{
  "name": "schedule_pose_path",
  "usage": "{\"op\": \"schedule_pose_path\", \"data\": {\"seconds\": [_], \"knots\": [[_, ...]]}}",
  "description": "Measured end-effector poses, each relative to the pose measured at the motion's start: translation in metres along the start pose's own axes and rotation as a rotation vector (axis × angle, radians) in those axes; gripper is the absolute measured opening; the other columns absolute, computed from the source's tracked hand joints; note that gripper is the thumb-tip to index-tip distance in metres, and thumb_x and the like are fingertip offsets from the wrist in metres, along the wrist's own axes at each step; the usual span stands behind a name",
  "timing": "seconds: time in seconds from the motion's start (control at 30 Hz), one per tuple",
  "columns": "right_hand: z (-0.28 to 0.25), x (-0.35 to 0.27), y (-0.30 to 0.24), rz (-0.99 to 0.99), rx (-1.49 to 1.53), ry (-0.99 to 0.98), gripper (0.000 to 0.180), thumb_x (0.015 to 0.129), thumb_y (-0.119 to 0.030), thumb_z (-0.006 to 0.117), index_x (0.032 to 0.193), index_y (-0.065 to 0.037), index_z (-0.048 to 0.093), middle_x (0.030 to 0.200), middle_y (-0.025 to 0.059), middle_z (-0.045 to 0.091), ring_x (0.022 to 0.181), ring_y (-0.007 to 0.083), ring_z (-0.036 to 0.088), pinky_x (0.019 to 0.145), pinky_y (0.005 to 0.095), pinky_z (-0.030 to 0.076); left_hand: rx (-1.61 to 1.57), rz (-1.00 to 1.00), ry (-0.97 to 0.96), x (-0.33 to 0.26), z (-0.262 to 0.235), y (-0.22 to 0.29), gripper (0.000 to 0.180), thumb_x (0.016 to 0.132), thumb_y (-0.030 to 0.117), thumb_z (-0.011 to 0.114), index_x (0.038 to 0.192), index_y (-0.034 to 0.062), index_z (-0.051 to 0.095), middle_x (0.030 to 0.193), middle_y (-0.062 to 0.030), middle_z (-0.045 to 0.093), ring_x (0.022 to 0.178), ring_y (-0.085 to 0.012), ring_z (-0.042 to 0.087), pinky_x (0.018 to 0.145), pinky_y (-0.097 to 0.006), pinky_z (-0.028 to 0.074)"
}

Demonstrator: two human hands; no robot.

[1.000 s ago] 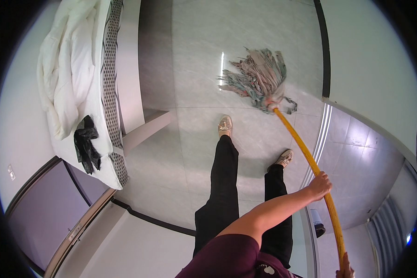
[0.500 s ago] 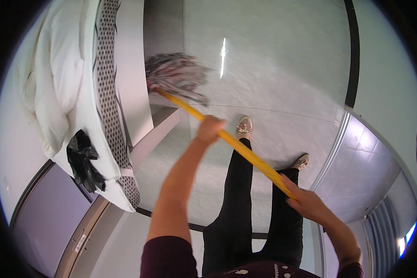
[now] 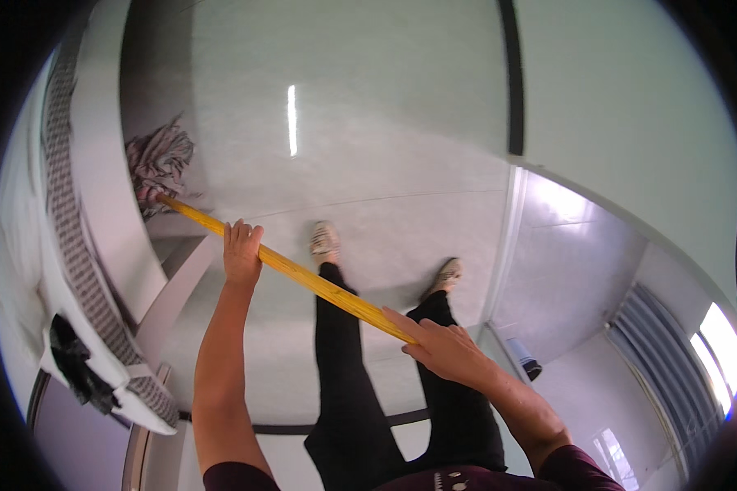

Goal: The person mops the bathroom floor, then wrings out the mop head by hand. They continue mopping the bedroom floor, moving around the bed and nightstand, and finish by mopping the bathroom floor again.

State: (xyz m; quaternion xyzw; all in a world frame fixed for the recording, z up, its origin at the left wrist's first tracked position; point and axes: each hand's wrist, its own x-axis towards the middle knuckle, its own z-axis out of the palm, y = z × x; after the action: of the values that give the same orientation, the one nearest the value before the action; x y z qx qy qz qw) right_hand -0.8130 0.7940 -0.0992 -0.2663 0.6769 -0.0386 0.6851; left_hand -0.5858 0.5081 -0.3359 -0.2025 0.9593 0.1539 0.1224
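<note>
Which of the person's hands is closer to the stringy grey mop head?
Left. The left hand grips the yellow wooden handle partway along, closer to the stringy grey mop head; the right hand holds the handle's near end, farther away.

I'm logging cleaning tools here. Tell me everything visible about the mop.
The mop has a long yellow handle that looks wooden and a head of grey and pinkish strings. It slants from lower right up to upper left, its head on the pale glossy floor beside the bed base. The left hand grips the handle mid-shaft; the right hand holds its near end.
</note>
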Motion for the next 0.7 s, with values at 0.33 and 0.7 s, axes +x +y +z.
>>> {"op": "schedule_pose_path", "data": {"seconds": [0.33, 0.7], "knots": [[0.021, -0.193, 0.166, 0.174, 0.267, 0.382, 0.068, 0.093, -0.027, 0.058, 0.151, -0.027, 0.023, 0.120, 0.0212, 0.061, 0.102, 0.0413, 0.062, 0.086, 0.0456, 0.049, -0.272, 0.485, 0.085, 0.143, -0.006, 0.303, 0.044, 0.063, -0.002, 0.070, 0.106, 0.0069, 0.064, 0.105, -0.0124, 0.057, 0.120, -0.0311, 0.048, 0.114, -0.049, 0.026], [0.130, -0.370, 0.228, 0.574, 0.955, 0.324, 0.078, 0.088, 0.000, 0.052, 0.154, -0.021, 0.015, 0.066, 0.0039, 0.054, 0.050, 0.0135, 0.054, 0.047, 0.0294, 0.048, -0.290, 0.707, -0.102, 0.038, 0.072, 0.584, 0.007, 0.074, 0.016, 0.063, 0.068, 0.0122, 0.064, 0.074, -0.0102, 0.063, 0.086, -0.0295, 0.060, 0.078, -0.045, 0.044]]}}
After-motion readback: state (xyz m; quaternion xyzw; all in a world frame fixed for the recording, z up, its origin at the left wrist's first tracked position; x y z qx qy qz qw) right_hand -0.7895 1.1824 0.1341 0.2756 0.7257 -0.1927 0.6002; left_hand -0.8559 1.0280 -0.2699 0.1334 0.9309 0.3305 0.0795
